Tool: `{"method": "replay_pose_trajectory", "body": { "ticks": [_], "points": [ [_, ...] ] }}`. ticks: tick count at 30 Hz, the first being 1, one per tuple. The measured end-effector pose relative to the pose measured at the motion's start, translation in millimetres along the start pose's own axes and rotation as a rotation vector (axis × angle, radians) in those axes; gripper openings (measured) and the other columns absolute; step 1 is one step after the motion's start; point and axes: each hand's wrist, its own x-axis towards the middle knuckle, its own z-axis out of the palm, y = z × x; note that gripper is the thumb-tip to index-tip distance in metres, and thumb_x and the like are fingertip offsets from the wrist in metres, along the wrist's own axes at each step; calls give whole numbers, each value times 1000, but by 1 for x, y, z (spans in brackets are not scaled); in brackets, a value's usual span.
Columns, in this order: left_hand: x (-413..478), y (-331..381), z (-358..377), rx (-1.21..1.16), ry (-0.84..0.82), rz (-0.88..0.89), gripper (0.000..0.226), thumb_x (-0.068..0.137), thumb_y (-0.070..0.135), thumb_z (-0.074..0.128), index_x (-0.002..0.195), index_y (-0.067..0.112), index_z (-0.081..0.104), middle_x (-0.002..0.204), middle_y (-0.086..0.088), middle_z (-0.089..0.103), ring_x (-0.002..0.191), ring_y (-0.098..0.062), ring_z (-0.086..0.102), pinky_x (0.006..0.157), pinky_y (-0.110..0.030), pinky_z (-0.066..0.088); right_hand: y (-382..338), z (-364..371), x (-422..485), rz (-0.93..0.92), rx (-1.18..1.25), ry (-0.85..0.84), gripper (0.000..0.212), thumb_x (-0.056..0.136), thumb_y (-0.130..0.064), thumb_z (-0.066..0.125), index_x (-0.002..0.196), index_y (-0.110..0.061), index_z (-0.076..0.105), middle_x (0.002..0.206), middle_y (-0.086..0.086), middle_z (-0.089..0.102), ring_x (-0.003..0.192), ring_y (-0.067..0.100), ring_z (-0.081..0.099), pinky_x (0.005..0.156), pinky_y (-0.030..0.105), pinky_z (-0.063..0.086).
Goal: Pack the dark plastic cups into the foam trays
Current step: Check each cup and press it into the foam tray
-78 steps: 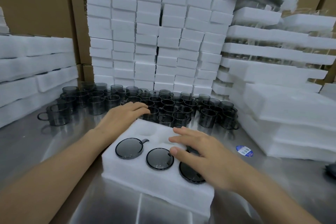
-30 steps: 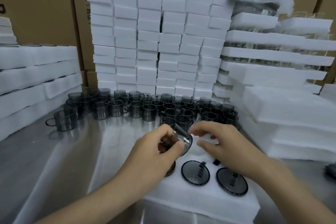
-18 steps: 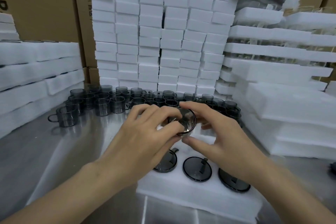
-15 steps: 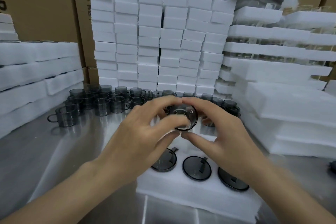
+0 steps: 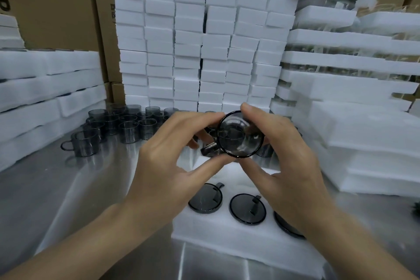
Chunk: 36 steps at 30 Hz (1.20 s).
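Observation:
Both hands hold one dark translucent cup [image 5: 239, 135] in the air above the white foam tray [image 5: 227, 232], its round bottom turned toward me. My left hand [image 5: 168, 161] pinches it from the left with thumb and fingers. My right hand [image 5: 284, 159] pinches it from the right, index finger on top, thumb underneath. In the tray's near row sit three dark cups upside down: left [image 5: 205, 199], middle [image 5: 247, 209] and right [image 5: 285, 225], the last partly hidden by my right wrist. Several loose cups [image 5: 122, 125] stand on the steel table behind.
The steel table [image 5: 68, 200] carries stacks of white foam blocks [image 5: 200, 41] at the back, foam trays [image 5: 45, 88] piled on the left and packed foam trays [image 5: 363, 120] on the right. Cardboard boxes [image 5: 50, 2] stand behind them.
My left hand picked a cup from the pile and lifted it. My right hand joined it, and together they raised the cup and turned its bottom toward me.

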Motion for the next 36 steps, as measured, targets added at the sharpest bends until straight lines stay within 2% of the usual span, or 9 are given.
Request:
{"method": "replay_pose_trajectory", "body": {
  "ticks": [3, 6, 9, 11, 13, 17, 24, 31, 36],
  "points": [
    [-1, 4, 2, -128, -35, -123, 54, 91, 37, 81, 141, 28, 62, 118, 12, 71, 106, -18, 70, 89, -26, 56, -1, -2, -1, 139, -3, -34, 73, 90, -26, 78, 156, -29, 46, 129, -21, 63, 117, 3, 62, 100, 14, 46],
    [0, 6, 3, -335, -56, -295, 52, 96, 39, 69, 145, 48, 53, 117, 7, 70, 107, -24, 71, 88, -25, 56, -5, -5, 2, 329, 205, -111, 60, 88, -46, 78, 144, -36, 59, 128, -21, 70, 115, 11, 68, 90, 19, 53],
    [1, 2, 3, -381, -56, -344, 33, 102, 39, 61, 134, 38, 64, 111, 2, 73, 101, -26, 73, 84, -24, 55, -8, -9, 10, 484, 501, -148, 35, 92, -49, 73, 125, -38, 72, 111, -9, 78, 102, 15, 73, 85, 35, 59],
    [2, 0, 3, -413, -50, -391, 19, 101, 41, 63, 118, 34, 68, 104, 3, 74, 93, -24, 73, 79, -21, 54, -9, -10, 13, 558, 596, -143, 25, 94, -54, 64, 103, -35, 78, 91, -7, 76, 84, 13, 71, 75, 25, 56],
    [2, -1, 4, -430, -74, -420, 13, 99, 43, 65, 107, 33, 67, 96, 0, 73, 84, -23, 72, 77, -22, 54, -8, -11, 13, 625, 575, -145, 43, 94, -65, 56, 86, -27, 76, 73, 0, 67, 68, 12, 64, 68, 18, 51],
    [-2, -3, 5, -404, -148, -425, 17, 100, 46, 62, 100, 29, 63, 88, -3, 73, 78, -22, 72, 72, -20, 53, -7, -8, 10, 692, 532, -216, 74, 91, -83, 46, 82, -14, 73, 65, 9, 62, 59, 14, 57, 63, 23, 47],
    [2, -8, 4, -474, -143, -566, 31, 91, 52, 65, 110, 27, 67, 92, 1, 76, 84, -19, 76, 73, -26, 55, -11, -6, 7, 591, 360, -126, 41, 84, -66, 71, 112, -37, 71, 90, -6, 68, 82, 11, 64, 68, 34, 54],
    [5, -9, 6, -649, -91, -764, 26, 90, 41, 71, 109, 23, 77, 104, -8, 80, 96, -21, 76, 73, -28, 61, -13, 4, 2, 539, 442, -119, 58, 79, -33, 91, 130, -39, 63, 111, -5, 72, 103, 22, 69, 70, 34, 59],
    [2, -14, 10, -651, -123, -873, 17, 99, 38, 72, 114, 30, 77, 117, -1, 78, 111, -18, 75, 77, -28, 60, -10, 3, 1, 484, 332, -78, 50, 78, -36, 91, 123, -37, 69, 124, -15, 63, 121, 14, 62, 88, 23, 54]
  ]
}}
